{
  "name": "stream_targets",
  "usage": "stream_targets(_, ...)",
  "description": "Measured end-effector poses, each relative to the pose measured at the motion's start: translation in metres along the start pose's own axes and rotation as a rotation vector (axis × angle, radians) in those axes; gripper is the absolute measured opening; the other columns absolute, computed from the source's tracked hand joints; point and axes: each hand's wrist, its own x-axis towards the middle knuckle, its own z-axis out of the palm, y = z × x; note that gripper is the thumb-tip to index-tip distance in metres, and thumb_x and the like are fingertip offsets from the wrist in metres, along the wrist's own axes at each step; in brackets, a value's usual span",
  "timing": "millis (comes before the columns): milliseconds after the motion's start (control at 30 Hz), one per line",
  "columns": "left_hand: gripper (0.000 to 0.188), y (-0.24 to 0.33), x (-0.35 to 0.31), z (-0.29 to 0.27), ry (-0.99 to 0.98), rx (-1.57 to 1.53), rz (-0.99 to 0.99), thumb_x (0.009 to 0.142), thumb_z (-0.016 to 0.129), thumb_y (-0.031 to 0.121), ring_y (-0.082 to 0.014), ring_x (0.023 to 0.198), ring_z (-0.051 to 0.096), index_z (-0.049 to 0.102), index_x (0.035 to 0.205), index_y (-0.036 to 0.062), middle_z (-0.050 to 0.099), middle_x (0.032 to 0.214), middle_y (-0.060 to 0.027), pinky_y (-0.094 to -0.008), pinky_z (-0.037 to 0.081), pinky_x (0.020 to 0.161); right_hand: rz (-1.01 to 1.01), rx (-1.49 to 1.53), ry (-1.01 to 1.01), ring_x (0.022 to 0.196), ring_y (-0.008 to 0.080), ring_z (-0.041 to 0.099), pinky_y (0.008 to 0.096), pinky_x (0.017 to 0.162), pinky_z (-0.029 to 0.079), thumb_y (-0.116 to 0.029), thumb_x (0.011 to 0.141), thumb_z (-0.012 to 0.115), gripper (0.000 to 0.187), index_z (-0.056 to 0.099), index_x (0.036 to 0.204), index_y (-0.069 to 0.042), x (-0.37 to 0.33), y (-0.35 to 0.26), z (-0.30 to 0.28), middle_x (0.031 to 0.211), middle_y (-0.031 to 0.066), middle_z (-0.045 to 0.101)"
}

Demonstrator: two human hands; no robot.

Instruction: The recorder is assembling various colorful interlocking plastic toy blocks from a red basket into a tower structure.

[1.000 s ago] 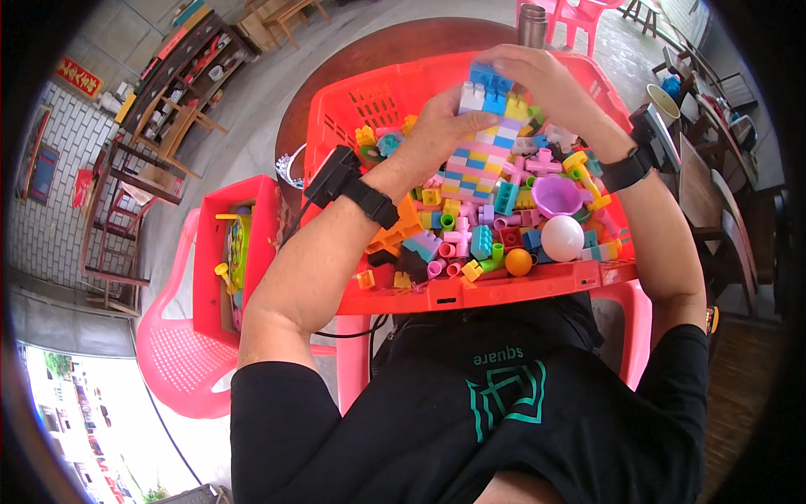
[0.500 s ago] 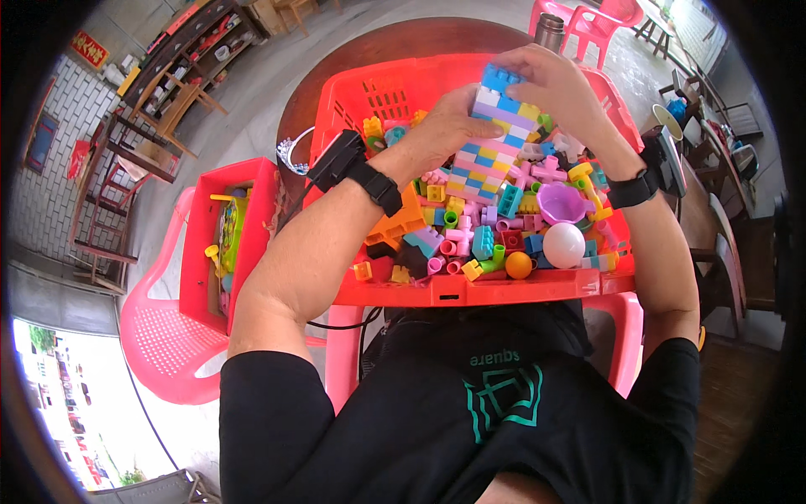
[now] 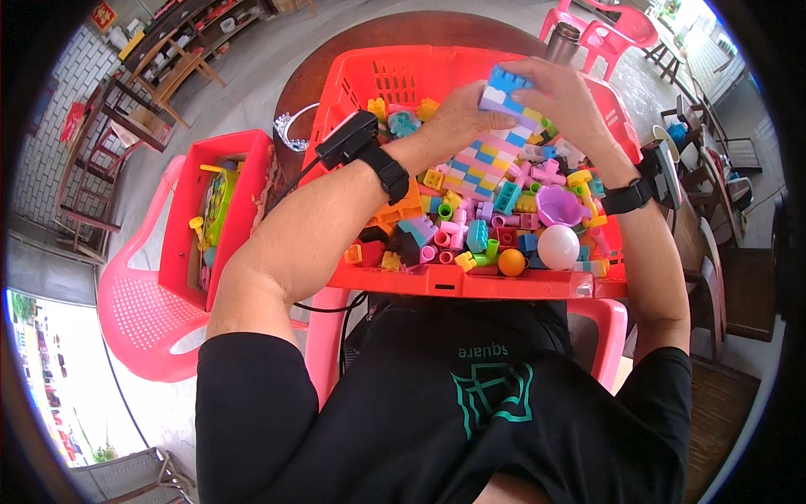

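Note:
A tall block tower point(image 3: 487, 160) of white, yellow, blue, pink and lilac toy bricks leans over the basket, its blue top brick uppermost. My left hand point(image 3: 463, 119) is closed on its left side near the top, thumb across the front. Around the blue top brick point(image 3: 509, 80) curl the fingers of my right hand point(image 3: 564, 94); part of that grip is hidden. Beneath both hands, the red basket point(image 3: 445, 284) is filled with loose bricks, a purple toy bowl point(image 3: 557, 206), a white ball point(image 3: 558, 247) and an orange ball point(image 3: 511, 262).
The basket stands on a round brown table point(image 3: 403, 32). A metal flask point(image 3: 562, 44) is behind it at the right. To the left, a red box point(image 3: 176, 244) of toys rests on a pink plastic chair point(image 3: 134, 328). A cable point(image 3: 323, 308) runs below the basket.
The view has shifted slightly. Both hands keep hold of the tower near its top; the right hand's fingers have shifted a little around the blue top brick.

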Motion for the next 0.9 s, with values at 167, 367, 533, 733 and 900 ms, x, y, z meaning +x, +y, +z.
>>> stream_targets(167, 0.034, -0.004, 0.000, -0.004, 0.012, -0.001, -0.017, 0.082, 0.063, 0.014, -0.0117, 0.093, 0.056, 0.051, 0.111, 0.0033, 0.058, 0.102, -0.0043, -0.0274, 0.046, 0.080, 0.014, -0.098, -0.016, 0.089, 0.0139, 0.057, 0.0272, 0.082, 0.045, -0.007, 0.077, 0.059, 0.037, 0.056, 0.114, -0.007, -0.004, -0.004, 0.005, 0.100, 0.0064, 0.061)
stream_targets(367, 0.035, 0.000, 0.002, -0.011, -0.049, -0.004, -0.045, 0.084, 0.061, 0.017, -0.0118, 0.096, 0.054, 0.051, 0.114, 0.0040, 0.057, 0.103, -0.0036, -0.0280, 0.044, 0.083, 0.053, -0.148, -0.054, 0.089, 0.0143, 0.056, 0.0275, 0.082, 0.045, -0.006, 0.074, 0.057, 0.046, 0.053, 0.120, -0.010, -0.006, -0.011, 0.006, 0.104, 0.0059, 0.060)
stream_targets(533, 0.034, 0.010, 0.010, -0.027, -0.051, -0.197, -0.173, 0.092, 0.048, 0.032, -0.0117, 0.095, 0.054, 0.051, 0.114, 0.0064, 0.057, 0.103, -0.0029, -0.0285, 0.044, 0.085, 0.099, -0.238, -0.032, 0.088, 0.0166, 0.057, 0.0302, 0.081, 0.045, -0.007, 0.075, 0.056, 0.046, 0.052, 0.121, -0.010, -0.008, -0.011, 0.005, 0.106, 0.0077, 0.060)
stream_targets(733, 0.033, 0.008, 0.009, -0.019, 0.101, -0.068, -0.086, 0.091, 0.047, 0.038, -0.0079, 0.083, 0.053, 0.057, 0.099, 0.0075, 0.058, 0.089, 0.0014, -0.0264, 0.042, 0.075, -0.003, -0.156, -0.035, 0.096, 0.0165, 0.057, 0.0306, 0.084, 0.044, -0.009, 0.081, 0.052, 0.038, 0.051, 0.120, -0.008, -0.007, 0.009, 0.001, 0.104, 0.0081, 0.060)
stream_targets(900, 0.025, 0.010, 0.012, -0.028, 0.199, 0.011, 0.022, 0.089, 0.050, 0.030, -0.0075, 0.079, 0.053, 0.057, 0.096, 0.0068, 0.059, 0.084, 0.0010, -0.0241, 0.043, 0.071, 0.117, -0.175, 0.149, 0.084, 0.0239, 0.061, 0.0302, 0.073, 0.048, -0.020, 0.085, 0.056, 0.023, 0.058, 0.104, -0.007, -0.005, 0.050, -0.021, 0.090, 0.0117, 0.062)
